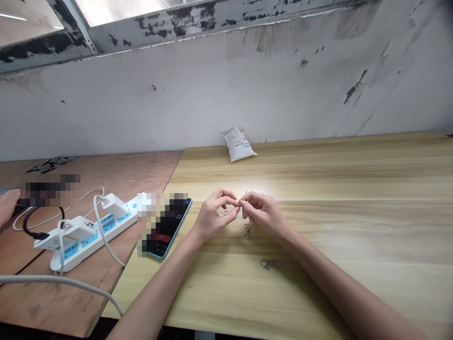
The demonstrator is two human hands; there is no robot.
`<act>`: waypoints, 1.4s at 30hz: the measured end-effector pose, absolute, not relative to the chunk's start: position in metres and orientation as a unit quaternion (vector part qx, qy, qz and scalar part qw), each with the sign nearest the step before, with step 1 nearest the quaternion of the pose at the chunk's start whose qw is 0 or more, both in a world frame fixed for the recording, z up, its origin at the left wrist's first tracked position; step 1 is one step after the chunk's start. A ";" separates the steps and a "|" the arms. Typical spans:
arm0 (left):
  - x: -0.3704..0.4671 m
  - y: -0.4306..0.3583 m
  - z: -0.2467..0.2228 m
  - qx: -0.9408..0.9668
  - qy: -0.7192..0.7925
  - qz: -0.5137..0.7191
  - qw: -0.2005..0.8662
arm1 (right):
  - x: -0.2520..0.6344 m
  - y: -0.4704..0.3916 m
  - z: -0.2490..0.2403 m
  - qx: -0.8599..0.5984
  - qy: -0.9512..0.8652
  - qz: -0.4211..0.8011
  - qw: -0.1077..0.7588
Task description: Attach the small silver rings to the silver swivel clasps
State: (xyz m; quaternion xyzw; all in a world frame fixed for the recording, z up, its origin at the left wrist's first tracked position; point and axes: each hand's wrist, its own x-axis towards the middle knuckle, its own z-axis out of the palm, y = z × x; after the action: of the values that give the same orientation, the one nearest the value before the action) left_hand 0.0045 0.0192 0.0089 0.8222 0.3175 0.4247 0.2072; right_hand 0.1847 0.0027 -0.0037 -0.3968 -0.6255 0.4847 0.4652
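Right of the phone (170, 231), the left hand (214, 211) and right hand (261, 208) pinch a small metal piece (239, 200), each grip nearly closed; it's so tiny, I'd fear it slipping loose beside the clasp (247, 231).

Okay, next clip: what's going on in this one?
A person's left hand and right hand meet fingertip to fingertip around a small metal piece, too small to make out fully. On the wooden table, one metal clasp lies just below the hands, another nearer the person. A phone lies to the left.
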 end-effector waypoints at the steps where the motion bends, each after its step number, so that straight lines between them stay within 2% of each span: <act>1: 0.005 0.019 0.010 0.816 0.322 0.428 0.219 | 0.185 0.003 -0.003 -0.397 -0.627 0.481 0.466; 11: 0.004 0.020 0.013 0.781 0.341 0.421 0.311 | 0.183 0.000 -0.002 -0.395 -0.637 0.474 0.462; 20: 0.003 0.021 0.012 0.793 0.351 0.407 0.287 | 0.182 0.000 -0.002 -0.407 -0.649 0.460 0.449; 25: 0.002 0.022 0.010 0.791 0.394 0.401 0.243 | 0.182 0.003 -0.009 -0.432 -0.708 0.326 0.453; 29: 0.002 0.022 0.007 0.804 0.419 0.390 0.162 | 0.181 0.003 -0.014 -0.460 -0.736 0.202 0.454; 33: -0.001 0.024 0.006 0.820 0.432 0.362 0.100 | 0.180 0.002 -0.014 -0.460 -0.773 0.131 0.416; 37: -0.007 0.027 0.009 0.805 0.453 0.377 0.066 | 0.180 0.001 -0.014 -0.433 -0.811 0.136 0.370; 42: -0.007 0.024 0.014 0.822 0.430 0.373 0.003 | 0.182 0.003 -0.014 -0.475 -0.743 0.242 0.406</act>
State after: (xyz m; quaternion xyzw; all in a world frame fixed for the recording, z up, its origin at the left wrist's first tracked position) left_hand -0.0069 0.0245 0.0136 0.8223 0.4299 0.3729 0.0027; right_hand 0.1818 0.0029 -0.0140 -0.4746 -0.7427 0.2420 0.4056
